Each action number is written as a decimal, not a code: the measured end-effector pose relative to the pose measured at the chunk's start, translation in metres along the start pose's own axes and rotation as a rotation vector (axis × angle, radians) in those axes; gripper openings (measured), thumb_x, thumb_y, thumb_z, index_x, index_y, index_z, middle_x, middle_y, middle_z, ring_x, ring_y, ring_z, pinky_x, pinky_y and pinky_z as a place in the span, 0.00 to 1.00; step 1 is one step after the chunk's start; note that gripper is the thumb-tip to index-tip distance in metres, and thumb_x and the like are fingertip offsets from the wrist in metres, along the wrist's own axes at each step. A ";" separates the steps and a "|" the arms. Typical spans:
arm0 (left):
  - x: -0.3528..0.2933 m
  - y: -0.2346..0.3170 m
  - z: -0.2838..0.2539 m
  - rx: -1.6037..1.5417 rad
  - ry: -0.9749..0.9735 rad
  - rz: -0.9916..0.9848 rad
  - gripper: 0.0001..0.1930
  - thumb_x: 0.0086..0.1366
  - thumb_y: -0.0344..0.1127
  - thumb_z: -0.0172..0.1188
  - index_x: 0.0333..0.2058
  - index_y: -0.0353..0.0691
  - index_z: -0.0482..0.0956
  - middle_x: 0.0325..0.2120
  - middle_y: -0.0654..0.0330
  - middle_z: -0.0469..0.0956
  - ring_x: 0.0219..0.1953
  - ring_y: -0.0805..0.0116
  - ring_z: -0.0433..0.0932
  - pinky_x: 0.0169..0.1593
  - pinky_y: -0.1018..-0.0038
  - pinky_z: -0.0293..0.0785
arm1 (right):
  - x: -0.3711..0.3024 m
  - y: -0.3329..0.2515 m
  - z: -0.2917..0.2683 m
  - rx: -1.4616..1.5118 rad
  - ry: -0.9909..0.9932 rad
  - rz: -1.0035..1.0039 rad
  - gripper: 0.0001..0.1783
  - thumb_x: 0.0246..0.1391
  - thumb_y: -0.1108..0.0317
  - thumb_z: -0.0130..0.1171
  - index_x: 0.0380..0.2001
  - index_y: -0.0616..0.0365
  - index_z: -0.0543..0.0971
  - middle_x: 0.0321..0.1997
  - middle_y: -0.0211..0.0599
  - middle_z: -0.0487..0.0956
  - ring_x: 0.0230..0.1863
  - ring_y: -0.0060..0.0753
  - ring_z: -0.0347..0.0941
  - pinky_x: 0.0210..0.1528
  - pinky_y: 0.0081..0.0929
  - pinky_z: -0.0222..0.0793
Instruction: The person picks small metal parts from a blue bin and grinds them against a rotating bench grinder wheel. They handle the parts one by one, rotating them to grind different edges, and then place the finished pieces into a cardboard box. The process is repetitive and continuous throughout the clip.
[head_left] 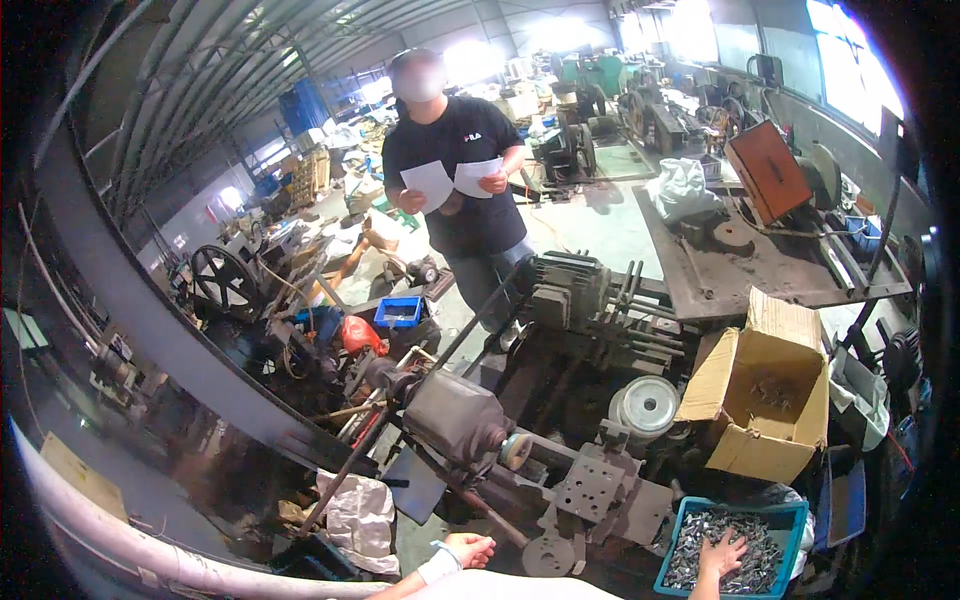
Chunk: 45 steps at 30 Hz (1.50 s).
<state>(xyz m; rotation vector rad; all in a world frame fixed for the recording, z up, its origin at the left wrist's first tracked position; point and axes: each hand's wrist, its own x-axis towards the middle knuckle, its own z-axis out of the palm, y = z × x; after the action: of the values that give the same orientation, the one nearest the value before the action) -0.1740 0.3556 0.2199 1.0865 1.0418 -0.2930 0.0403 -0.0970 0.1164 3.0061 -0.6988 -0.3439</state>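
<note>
My right hand lies with its fingers spread on a heap of small grey metal parts. They fill a teal plastic tray at the lower right. My left hand, with a white band at the wrist, is held in front of a dark metal lathe-like machine. Its fingers are curled closed, and whatever they may hold is too small or hidden to make out. A round disc-shaped machine part and a flat block with several holes lie between my two hands.
An open cardboard box stands behind the tray, beside a round whitish container. Across the machine a person holds papers. A steel table is at the right; a pale sack and a thick pipe are at the left.
</note>
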 end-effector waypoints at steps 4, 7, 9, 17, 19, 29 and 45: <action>-0.005 0.002 0.003 0.020 0.003 -0.013 0.10 0.57 0.37 0.55 0.32 0.36 0.75 0.22 0.63 0.74 0.19 0.78 0.70 0.24 0.81 0.72 | 0.005 0.005 0.012 -0.015 0.030 -0.053 0.39 0.36 0.47 0.59 0.54 0.41 0.60 0.58 0.41 0.54 0.58 0.42 0.48 0.47 0.44 0.60; -0.003 0.002 0.004 0.023 0.016 -0.003 0.10 0.57 0.38 0.55 0.32 0.37 0.74 0.22 0.63 0.74 0.19 0.78 0.70 0.24 0.80 0.72 | 0.008 0.006 0.014 -0.038 0.010 -0.040 0.39 0.36 0.46 0.59 0.54 0.41 0.60 0.57 0.41 0.55 0.57 0.41 0.50 0.46 0.39 0.61; -0.003 -0.001 0.002 0.008 0.019 0.018 0.10 0.57 0.38 0.55 0.32 0.37 0.75 0.22 0.63 0.74 0.19 0.78 0.71 0.24 0.80 0.72 | 0.004 0.002 0.005 0.004 0.002 -0.034 0.36 0.36 0.48 0.60 0.51 0.44 0.63 0.55 0.42 0.56 0.56 0.41 0.51 0.45 0.39 0.61; 0.002 -0.009 0.003 0.008 0.019 0.029 0.10 0.57 0.38 0.55 0.32 0.37 0.75 0.23 0.62 0.74 0.20 0.77 0.71 0.25 0.80 0.72 | 0.025 0.017 0.043 0.065 0.155 -0.128 0.32 0.36 0.53 0.61 0.47 0.51 0.66 0.48 0.46 0.62 0.49 0.45 0.59 0.46 0.32 0.64; -0.003 -0.003 0.009 0.028 0.032 0.021 0.10 0.57 0.38 0.55 0.33 0.37 0.75 0.23 0.62 0.74 0.20 0.77 0.71 0.25 0.80 0.72 | 0.032 0.021 0.057 0.069 0.156 -0.184 0.31 0.36 0.57 0.61 0.45 0.55 0.66 0.45 0.46 0.63 0.48 0.46 0.59 0.49 0.32 0.60; -0.009 0.000 0.018 0.044 0.043 0.046 0.10 0.57 0.38 0.55 0.32 0.37 0.75 0.23 0.62 0.75 0.21 0.77 0.71 0.26 0.79 0.73 | 0.043 0.025 0.049 0.068 0.040 -0.294 0.27 0.33 0.61 0.64 0.40 0.57 0.68 0.44 0.44 0.66 0.46 0.44 0.65 0.46 0.31 0.64; -0.006 0.015 0.032 0.071 -0.002 0.078 0.11 0.57 0.39 0.55 0.33 0.37 0.75 0.24 0.62 0.74 0.21 0.76 0.71 0.26 0.79 0.72 | 0.092 0.065 0.074 1.651 -0.375 0.296 0.05 0.40 0.67 0.53 0.19 0.52 0.68 0.13 0.28 0.67 0.10 0.24 0.60 0.07 0.18 0.53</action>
<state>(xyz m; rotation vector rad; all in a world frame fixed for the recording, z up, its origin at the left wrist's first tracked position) -0.1499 0.3342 0.2359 1.1874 0.9911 -0.2702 0.0760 -0.1950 0.0304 4.0471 -2.4171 -0.4495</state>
